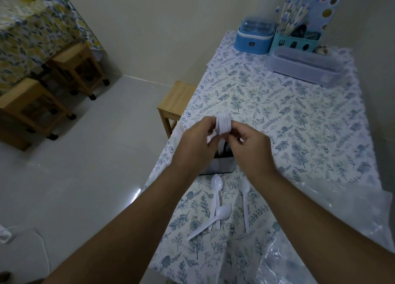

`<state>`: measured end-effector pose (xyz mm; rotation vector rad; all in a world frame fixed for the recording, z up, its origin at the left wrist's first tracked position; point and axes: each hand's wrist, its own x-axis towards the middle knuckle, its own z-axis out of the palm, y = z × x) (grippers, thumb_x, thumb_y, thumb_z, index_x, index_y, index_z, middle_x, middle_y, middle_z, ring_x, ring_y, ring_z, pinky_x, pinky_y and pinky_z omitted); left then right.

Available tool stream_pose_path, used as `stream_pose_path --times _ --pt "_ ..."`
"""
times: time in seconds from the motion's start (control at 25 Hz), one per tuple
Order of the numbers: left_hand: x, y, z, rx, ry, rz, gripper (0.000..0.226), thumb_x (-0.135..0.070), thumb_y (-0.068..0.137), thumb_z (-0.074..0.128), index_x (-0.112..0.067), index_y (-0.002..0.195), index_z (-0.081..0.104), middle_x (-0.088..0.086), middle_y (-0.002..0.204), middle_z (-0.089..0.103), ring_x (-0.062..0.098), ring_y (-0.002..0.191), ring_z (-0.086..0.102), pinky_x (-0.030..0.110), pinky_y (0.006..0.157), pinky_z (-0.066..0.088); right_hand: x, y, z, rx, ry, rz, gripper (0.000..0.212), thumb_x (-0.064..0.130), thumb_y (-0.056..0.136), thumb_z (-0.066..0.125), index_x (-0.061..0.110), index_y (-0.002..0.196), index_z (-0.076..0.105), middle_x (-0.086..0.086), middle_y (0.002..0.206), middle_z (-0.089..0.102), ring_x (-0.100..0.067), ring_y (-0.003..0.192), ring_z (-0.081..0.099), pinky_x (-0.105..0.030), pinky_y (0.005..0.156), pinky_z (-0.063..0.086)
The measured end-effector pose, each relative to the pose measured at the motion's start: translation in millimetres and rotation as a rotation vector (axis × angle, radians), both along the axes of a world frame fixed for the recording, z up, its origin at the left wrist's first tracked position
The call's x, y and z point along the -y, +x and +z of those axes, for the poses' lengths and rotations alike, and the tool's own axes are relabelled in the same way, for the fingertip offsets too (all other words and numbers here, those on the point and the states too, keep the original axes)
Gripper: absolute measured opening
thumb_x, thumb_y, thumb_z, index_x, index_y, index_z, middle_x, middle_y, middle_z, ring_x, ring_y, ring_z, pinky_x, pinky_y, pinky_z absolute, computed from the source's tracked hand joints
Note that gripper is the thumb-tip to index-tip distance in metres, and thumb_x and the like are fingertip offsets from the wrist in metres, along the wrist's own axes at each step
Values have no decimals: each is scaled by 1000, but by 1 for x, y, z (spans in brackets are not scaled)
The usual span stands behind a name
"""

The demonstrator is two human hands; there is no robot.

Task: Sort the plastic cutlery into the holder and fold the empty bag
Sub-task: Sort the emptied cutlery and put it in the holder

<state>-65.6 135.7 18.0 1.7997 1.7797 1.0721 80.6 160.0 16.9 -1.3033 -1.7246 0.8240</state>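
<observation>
Two hands meet above a table (299, 116) draped in a blue floral cloth, whose left edge runs diagonally from the near centre toward the far wall, with bare pale floor (85, 155) stretching wide to its left. The left hand (196, 142) and right hand (254, 149) both curl their fingers around a nested stack of white plastic spoons (223, 123), bowls fanned upward, held between them just above the holder (220, 166). That holder, a dark-rimmed box standing near the table's left edge, sits directly beneath the hands; pale handles appear to stand inside it, though the wrists hide most of its opening. On the cloth near the holder lie three loose spoons (215, 204): two crossing each other at left, one apart at right. The clear plastic bag (320, 230) spreads crumpled over the near right corner of the table, under the right forearm. At the far end stand a blue lidded box (254, 37), a teal caddy (297, 42) bristling with wooden sticks, and a clear lidded tray (307, 65). A wooden stool (177, 101) is tucked against the table's left side; two more stools (64, 76) stand across the floor beside a second, yellow-patterned table (32, 33).
</observation>
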Motion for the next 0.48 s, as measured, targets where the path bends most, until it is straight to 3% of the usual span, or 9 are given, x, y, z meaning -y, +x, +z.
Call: stream_pose_path --times 0.08,0.16,0.24,0.32,0.4,0.48 --pt "3 0 -4 -270 39 42 17 -15 86 69 -12 103 71 1 96 73 21 104 62 34 90 50 3 3 -13 148 29 15 21 7 92 66 16 108 77 2 86 72 -8 74 64 -24 69 55" --pt "6 -1 -3 -440 69 87 18 -23 76 67 -13 89 75 1 81 73 28 101 65 37 88 47 4 4 -21 254 46 54 20 5 93 65 6 110 76 -8 93 69 -20 82 64 -35 74 56" --pt "8 0 4 -428 39 109 22 -28 73 64 -14 85 74 0 76 70 28 91 66 37 82 44 4 5 -24 286 21 64 34 5 93 67 4 126 70 -11 106 66 -23 94 64 -33 81 57" --pt "11 2 9 -385 25 145 29 -24 75 66 -15 100 76 0 94 75 25 98 66 37 89 44 8 5 -20 274 17 44 41 5 92 67 7 133 65 -7 108 63 -22 95 63 -32 83 56" --pt "21 3 11 -326 107 172 29 -18 78 69 -15 106 75 -1 102 76 22 99 67 39 91 46 14 8 -17 234 19 6 40 7 92 68 10 132 66 -3 105 62 -20 91 63 -30 80 57" --pt "41 8 6 -255 217 136 16 -12 81 71 -14 96 74 -2 94 74 18 90 64 35 82 48 26 16 -16 171 -2 -43 34 9 92 69 12 126 70 1 102 61 -16 87 63 -26 78 57"
